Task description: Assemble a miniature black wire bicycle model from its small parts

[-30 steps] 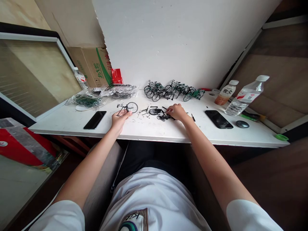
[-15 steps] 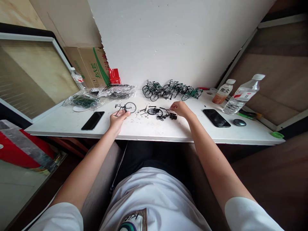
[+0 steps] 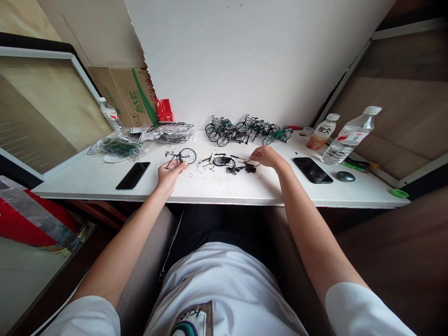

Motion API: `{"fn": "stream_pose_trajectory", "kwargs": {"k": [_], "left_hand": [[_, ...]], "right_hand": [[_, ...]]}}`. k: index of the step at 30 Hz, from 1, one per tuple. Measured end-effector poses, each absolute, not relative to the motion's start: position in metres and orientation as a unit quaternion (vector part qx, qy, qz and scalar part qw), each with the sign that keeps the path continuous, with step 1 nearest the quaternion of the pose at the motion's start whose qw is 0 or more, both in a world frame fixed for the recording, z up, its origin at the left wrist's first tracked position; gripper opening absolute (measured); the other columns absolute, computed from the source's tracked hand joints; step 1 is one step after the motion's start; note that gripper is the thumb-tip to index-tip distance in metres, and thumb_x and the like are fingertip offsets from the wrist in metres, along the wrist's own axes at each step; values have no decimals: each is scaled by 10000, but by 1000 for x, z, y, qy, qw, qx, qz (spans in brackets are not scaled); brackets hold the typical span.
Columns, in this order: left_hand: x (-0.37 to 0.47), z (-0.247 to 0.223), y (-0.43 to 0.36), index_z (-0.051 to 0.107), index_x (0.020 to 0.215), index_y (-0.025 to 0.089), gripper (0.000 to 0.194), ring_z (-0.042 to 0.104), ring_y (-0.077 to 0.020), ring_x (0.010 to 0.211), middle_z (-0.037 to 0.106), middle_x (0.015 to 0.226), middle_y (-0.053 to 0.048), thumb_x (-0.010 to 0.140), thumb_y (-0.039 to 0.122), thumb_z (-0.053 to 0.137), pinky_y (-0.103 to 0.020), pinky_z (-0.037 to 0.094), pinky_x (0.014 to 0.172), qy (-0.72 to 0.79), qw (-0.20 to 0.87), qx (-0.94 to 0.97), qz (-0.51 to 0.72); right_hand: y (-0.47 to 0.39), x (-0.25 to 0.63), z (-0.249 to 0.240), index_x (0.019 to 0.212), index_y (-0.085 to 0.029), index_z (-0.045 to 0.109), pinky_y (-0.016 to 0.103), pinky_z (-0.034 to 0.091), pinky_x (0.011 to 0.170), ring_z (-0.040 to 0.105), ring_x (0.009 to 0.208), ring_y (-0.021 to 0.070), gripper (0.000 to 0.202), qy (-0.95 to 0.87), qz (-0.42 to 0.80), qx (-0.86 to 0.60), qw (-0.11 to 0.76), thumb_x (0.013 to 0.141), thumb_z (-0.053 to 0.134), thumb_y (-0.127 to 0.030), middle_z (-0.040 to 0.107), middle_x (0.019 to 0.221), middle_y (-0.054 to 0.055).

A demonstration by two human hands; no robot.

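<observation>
Left hand (image 3: 168, 177) is pinching the part-built model bicycle (image 3: 180, 157), one spoked wheel on, just above the white bench (image 3: 210, 186). Right hand (image 3: 266, 157) is reaching well apart from it, hovering by the loose black parts (image 3: 238, 168); can't tell if its fingers are closing on anything. Finished-looking model bicycles (image 3: 245, 130) are standing behind. Bagged parts (image 3: 171, 133) are lying back left, black phones (image 3: 133, 176) flanking the work.
</observation>
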State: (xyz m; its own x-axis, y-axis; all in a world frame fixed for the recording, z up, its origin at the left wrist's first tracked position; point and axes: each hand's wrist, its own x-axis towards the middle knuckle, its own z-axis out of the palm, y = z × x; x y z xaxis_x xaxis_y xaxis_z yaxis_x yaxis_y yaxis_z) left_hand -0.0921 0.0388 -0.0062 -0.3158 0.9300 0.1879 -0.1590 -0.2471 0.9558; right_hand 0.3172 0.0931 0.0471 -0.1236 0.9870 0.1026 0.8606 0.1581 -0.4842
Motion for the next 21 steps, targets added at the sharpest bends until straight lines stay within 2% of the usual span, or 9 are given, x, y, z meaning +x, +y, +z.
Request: {"fn": "stream_pose_trajectory", "kwargs": {"k": [5,7,10,13,17,21], "left_hand": [[-92,-5,38,781,901,161,534,749,-189,798,794,875,-74,519,417,1055,-279,541,737,456,407,424,669],[-92,-6,38,779,902,159,524,748,-190,799,794,873,-77,528,405,1051,-280,541,737,455,408,424,669],[-92,-6,38,776,901,155,511,749,-190,798,793,876,-82,540,394,1047,-281,539,739,451,409,425,670],[-91,-5,38,776,902,152,520,748,-186,797,796,906,-85,535,401,1048,-282,542,742,449,410,424,671],[-90,-3,36,782,907,154,560,748,-189,804,795,911,-77,507,430,1061,-284,546,743,453,411,422,670],[-89,-2,36,781,901,145,536,744,-190,812,791,915,-85,531,423,1051,-286,535,749,453,411,424,668]], "right_hand": [[89,313,54,1039,-133,838,387,579,780,750,851,286,212,-730,130,-651,163,998,739,-317,837,1046,167],[86,301,54,1099,-127,834,393,575,873,752,943,293,241,-746,117,-634,166,1017,708,-314,828,1126,172],[81,276,49,1210,-153,815,432,526,1040,691,1185,339,298,-786,96,-580,191,1042,662,-348,797,1272,159],[78,251,37,1277,-177,778,473,477,1114,595,1335,380,350,-818,90,-528,211,1064,612,-400,788,1278,150],[81,235,23,1170,-188,769,453,419,1163,641,1250,341,355,-841,86,-495,200,1081,574,-471,790,1226,143],[86,236,21,947,-167,770,422,409,1123,678,1061,312,517,-847,56,-494,187,1135,423,-501,796,1049,169]]}}
